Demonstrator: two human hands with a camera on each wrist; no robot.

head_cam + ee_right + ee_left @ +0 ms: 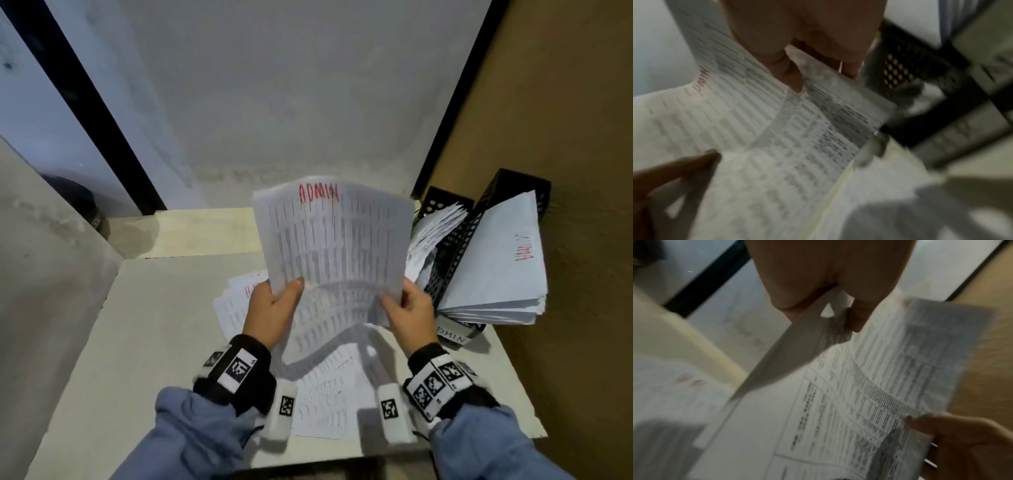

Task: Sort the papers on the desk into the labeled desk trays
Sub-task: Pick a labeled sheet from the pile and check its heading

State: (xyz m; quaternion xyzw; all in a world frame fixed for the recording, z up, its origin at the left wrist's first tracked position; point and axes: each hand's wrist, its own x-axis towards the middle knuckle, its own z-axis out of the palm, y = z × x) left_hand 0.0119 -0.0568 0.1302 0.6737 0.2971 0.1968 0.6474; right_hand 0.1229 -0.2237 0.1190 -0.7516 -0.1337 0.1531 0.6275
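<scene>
Head view shows loose papers [325,394] lying nearest on the desk [154,342]. Above them the left hand [270,308] and right hand [409,313] each pinch a bottom corner of a printed sheet [334,236] headed "ADMIN" in red, held up off the desk. Farther right, black mesh trays [452,253] hold stacked papers; one label [452,335] reads "ADMIN".

Thin matt printed paper sheet [334,236], limp and curling. Perforated black trays [452,246], metal or plastic unclear. Smooth matt pale counter [137,342]. Soft blue cloth sleeves [195,442]. Matt brown wall [565,120].
</scene>
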